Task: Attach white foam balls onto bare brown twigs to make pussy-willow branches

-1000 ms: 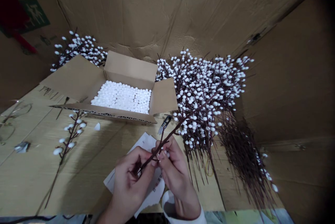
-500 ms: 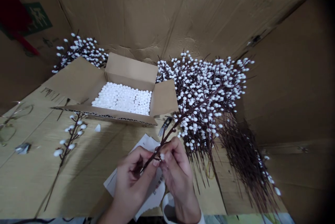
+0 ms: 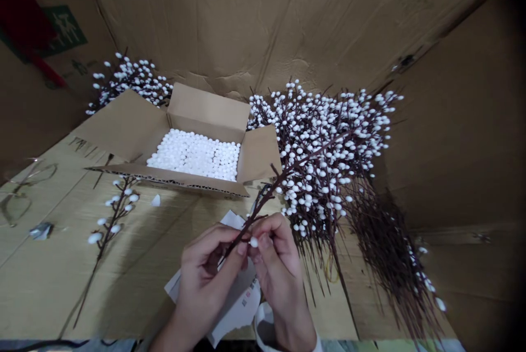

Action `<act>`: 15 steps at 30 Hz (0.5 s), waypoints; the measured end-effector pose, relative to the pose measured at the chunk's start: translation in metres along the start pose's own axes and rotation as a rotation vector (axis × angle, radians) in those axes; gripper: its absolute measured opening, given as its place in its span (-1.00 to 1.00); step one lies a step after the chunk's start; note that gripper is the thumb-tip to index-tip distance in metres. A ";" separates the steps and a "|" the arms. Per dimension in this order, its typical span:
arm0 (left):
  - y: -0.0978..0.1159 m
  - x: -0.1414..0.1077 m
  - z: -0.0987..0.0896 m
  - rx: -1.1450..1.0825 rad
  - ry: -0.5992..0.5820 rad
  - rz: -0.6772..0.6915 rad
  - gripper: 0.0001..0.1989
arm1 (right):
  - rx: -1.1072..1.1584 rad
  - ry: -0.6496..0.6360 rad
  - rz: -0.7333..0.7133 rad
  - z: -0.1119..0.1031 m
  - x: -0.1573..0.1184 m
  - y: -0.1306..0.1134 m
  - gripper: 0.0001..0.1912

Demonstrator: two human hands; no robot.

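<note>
My left hand pinches a brown branch between thumb and fingers; the branch slants up to the right. On a short twig of it sits a white berry, and my right hand has thumb and fingers closed around that berry. Beyond my hands stands an open cardboard box filled with white berries. A branch with several white berries lies on the table to the left.
Berried branches are piled at the right, beside a heap of bare brown stems. Another berried bunch is behind the box. A paper sheet lies under my hands on the wooden table.
The held branch has turned slightly, and its berry shows more clearly at my right fingertips. The whole view has shifted a little.
</note>
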State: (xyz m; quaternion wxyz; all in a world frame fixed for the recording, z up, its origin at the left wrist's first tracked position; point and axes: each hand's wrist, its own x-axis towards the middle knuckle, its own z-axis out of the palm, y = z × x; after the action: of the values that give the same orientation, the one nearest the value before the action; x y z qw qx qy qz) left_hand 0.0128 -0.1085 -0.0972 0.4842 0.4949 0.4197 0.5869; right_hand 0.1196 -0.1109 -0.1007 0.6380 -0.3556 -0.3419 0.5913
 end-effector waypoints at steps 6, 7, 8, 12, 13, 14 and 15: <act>0.001 0.001 0.000 0.055 0.024 0.006 -0.84 | -0.108 0.028 -0.074 -0.004 -0.002 0.004 -0.88; 0.002 0.001 0.000 0.068 0.033 0.005 -0.84 | -0.120 0.021 -0.073 -0.006 -0.003 0.006 -0.88; 0.003 0.001 0.000 0.084 0.041 0.010 -0.83 | -0.133 0.023 -0.075 -0.008 -0.005 0.007 -0.88; 0.004 0.000 -0.001 0.121 0.063 0.035 -0.81 | -0.265 0.068 -0.117 -0.009 -0.010 0.008 -0.90; 0.004 0.000 -0.001 0.122 0.067 0.037 -0.81 | -0.309 0.069 -0.138 -0.008 -0.010 0.008 -0.91; 0.004 0.000 -0.001 0.123 0.069 0.042 -0.81 | -0.346 0.063 -0.161 -0.007 -0.010 0.007 -0.92; 0.003 0.000 0.000 0.121 0.067 0.046 -0.81 | -0.368 0.056 -0.180 -0.006 -0.010 0.006 -0.92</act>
State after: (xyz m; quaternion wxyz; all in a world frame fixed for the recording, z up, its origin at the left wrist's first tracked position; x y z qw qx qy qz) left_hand 0.0123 -0.1089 -0.0938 0.4253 0.5128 0.4590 0.5877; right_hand 0.1205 -0.1209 -0.1091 0.6217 -0.4503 -0.4567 0.4495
